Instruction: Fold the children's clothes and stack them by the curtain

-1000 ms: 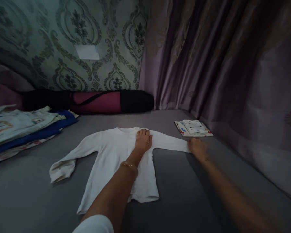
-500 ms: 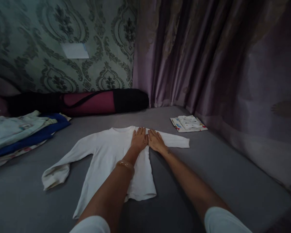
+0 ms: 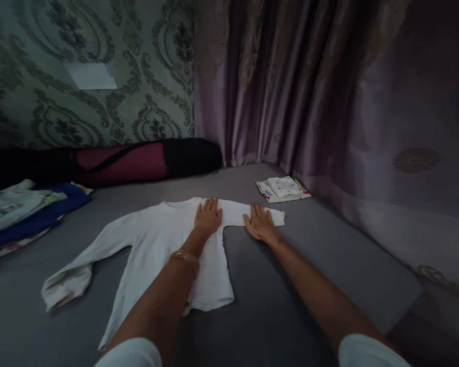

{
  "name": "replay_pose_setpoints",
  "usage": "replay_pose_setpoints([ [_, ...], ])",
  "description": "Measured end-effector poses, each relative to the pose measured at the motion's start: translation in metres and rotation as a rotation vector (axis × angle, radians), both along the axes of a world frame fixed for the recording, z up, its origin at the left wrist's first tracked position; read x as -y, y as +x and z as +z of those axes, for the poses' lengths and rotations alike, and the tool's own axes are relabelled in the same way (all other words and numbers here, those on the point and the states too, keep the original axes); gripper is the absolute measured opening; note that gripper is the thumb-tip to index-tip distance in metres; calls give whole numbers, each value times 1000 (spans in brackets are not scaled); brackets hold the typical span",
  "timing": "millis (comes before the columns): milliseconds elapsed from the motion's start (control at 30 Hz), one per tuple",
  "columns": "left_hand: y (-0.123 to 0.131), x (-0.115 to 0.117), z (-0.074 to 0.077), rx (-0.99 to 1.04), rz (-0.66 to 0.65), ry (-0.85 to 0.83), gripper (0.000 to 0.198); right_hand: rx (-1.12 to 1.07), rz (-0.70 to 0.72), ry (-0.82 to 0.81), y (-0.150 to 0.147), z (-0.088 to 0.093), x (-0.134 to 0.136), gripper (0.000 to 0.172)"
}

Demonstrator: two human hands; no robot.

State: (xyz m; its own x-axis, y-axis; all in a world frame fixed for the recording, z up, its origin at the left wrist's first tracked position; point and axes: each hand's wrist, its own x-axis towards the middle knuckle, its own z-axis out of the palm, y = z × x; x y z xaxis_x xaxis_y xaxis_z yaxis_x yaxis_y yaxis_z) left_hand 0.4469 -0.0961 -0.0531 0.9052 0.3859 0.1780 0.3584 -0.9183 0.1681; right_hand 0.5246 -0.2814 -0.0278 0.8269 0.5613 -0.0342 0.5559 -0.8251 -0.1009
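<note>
A white long-sleeved shirt [image 3: 153, 239] lies spread on the grey bed surface, neckline away from me. My left hand [image 3: 208, 216] rests flat on its right shoulder area, fingers stretched forward, a bangle on that wrist. Flat on the right sleeve, near the cuff, lies my right hand [image 3: 260, 222] with its fingers spread. The left sleeve reaches out toward the near left, and its cuff end is bunched and turned over. My left forearm hides part of the shirt's body and hem.
At the left lies a pile of clothes [image 3: 26, 211], pale green and blue. A small folded patterned cloth stack [image 3: 285, 189] sits at the far right. A long black and maroon bag [image 3: 137, 162] lies along the wall. Purple curtains [image 3: 309, 86] hang behind and right.
My right hand has slid rightward along the sleeve, away from my left hand, to near the cuff. My left hand stays at the shoulder. The view has turned slightly right.
</note>
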Motion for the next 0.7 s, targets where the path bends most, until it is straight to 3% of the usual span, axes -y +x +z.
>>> replay_pose_setpoints([
  [267, 0, -2, -3, 31, -13, 5, 56, 65, -88, -45, 6, 7, 39, 69],
  [533, 0, 1, -1, 28, -12, -29, 56, 101, -121, -18, 7, -1, 42, 68],
  [700, -2, -4, 17, -26, -70, -180, 57, 113, -89, -23, 9, -2, 41, 69],
])
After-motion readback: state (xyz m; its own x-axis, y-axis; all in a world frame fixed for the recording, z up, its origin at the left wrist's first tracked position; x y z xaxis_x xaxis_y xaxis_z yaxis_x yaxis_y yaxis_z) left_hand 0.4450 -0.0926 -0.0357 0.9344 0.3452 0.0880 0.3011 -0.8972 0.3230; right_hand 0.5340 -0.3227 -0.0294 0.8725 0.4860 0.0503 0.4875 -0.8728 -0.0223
